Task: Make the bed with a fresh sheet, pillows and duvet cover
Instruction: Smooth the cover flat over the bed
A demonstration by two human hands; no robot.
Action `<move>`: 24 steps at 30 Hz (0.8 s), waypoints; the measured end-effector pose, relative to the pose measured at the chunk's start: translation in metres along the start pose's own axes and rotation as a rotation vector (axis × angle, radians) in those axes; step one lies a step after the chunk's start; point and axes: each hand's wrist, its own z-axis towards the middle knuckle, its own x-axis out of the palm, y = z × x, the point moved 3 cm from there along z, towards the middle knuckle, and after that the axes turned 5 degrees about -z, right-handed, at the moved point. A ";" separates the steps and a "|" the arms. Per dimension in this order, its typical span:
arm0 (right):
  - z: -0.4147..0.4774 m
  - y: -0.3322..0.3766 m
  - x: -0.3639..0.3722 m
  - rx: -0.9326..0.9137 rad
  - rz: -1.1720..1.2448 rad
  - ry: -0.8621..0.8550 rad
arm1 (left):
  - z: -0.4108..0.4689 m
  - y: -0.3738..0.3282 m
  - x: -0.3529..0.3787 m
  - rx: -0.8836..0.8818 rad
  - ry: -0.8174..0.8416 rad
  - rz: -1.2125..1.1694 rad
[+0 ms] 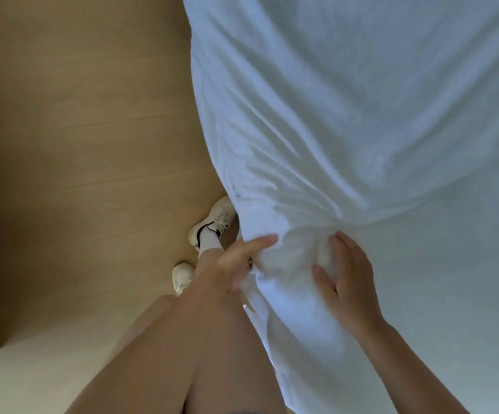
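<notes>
A white sheet [361, 115] is spread wide and mostly smooth, its left edge hung downward. Diagonal creases are drawn toward a bunched fold at the near edge, possibly a corner.

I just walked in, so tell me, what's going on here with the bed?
A person stands at the bedside handling the white sheet. The left hand grips a bunched fold at its edge; the right hand lies flat on the sheet beside it. Creases run out from the hands, and no pillows or duvet are in view.
</notes>
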 end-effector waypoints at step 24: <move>-0.074 -0.037 0.077 -0.414 -0.353 -0.134 | 0.004 0.113 -0.044 -0.019 0.020 0.037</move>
